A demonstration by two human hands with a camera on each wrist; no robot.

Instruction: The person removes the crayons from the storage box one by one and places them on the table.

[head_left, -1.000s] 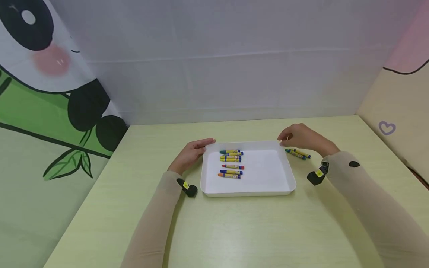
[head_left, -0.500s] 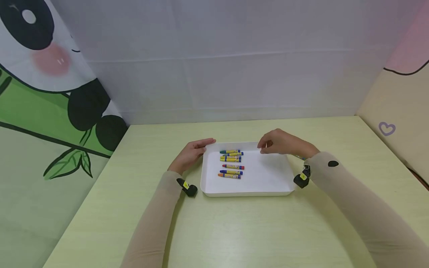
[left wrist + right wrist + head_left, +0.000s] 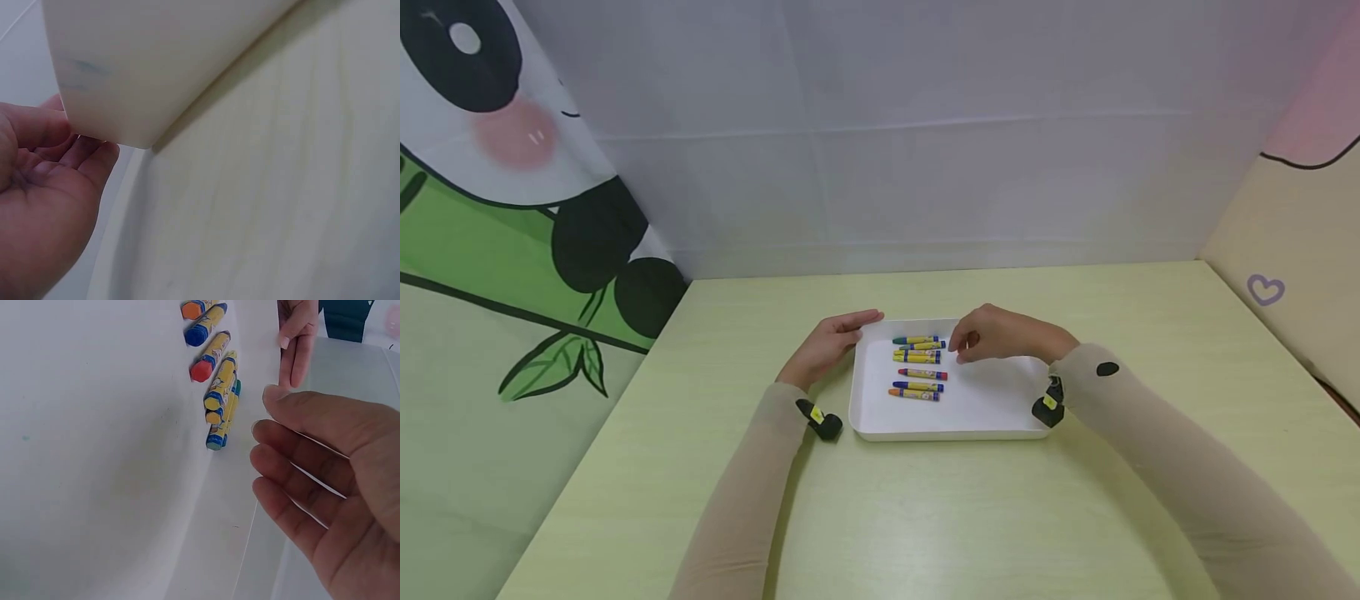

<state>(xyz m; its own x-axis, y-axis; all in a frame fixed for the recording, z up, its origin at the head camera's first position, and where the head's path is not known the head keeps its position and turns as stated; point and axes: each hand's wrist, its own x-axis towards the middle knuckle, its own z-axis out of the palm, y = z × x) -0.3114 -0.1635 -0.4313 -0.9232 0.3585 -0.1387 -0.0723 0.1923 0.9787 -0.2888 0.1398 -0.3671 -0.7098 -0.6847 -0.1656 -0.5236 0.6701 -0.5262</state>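
Note:
A white tray [image 3: 951,433] lies on the pale green table, with several crayons [image 3: 917,367] lined up in its left half. My left hand [image 3: 827,343] rests with straight fingers against the tray's far left corner; the left wrist view shows the thumb and fingers [image 3: 44,206] touching the tray wall [image 3: 156,62]. My right hand [image 3: 992,335] hovers over the tray just right of the crayons, its fingers loosely curled. In the right wrist view that hand [image 3: 325,475] holds nothing and the crayons [image 3: 215,394] lie a short way beyond its fingertips.
The table [image 3: 925,517] is walled in by a panda-print panel [image 3: 512,208] on the left, a grey backdrop behind and a beige panel [image 3: 1285,275] on the right. Black wrist cameras [image 3: 822,421] sit beside the tray.
My right hand has moved left from beside the tray's far right corner to over the tray, close to the crayons. Two crayons seen right of the tray are now hidden. The left hand has stayed put.

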